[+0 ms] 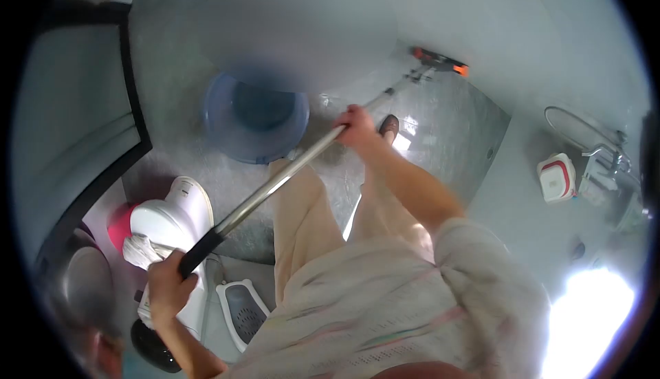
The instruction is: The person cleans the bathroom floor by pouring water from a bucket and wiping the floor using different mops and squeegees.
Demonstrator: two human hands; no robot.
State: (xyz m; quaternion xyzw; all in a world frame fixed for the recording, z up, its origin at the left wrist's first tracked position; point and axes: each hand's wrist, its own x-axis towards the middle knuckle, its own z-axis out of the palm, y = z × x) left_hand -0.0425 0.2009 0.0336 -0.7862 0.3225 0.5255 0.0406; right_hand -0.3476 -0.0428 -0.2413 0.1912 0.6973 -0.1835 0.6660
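A long metal pole (275, 181) with a black grip slants from lower left to upper right. My left hand (168, 286) is wrapped round the black grip at its lower end. Farther up the pole, my right hand (355, 126) is closed round the metal shaft. At the far end, a dark mop or scrubber head (440, 61) with orange ends lies against the foot of the wall; whether it touches the wall is blurred. A blue tub (218, 121) stands on the grey floor (447, 124), left of my right hand.
A white toilet (161, 224) and a white-rimmed grey basin (242, 313) are at the lower left. A dark-framed panel (134, 80) stands at left. On the right wall hang a shower tap (608, 159) and a red-and-white folded basin (557, 177). A drain (490, 153) lies near the right wall.
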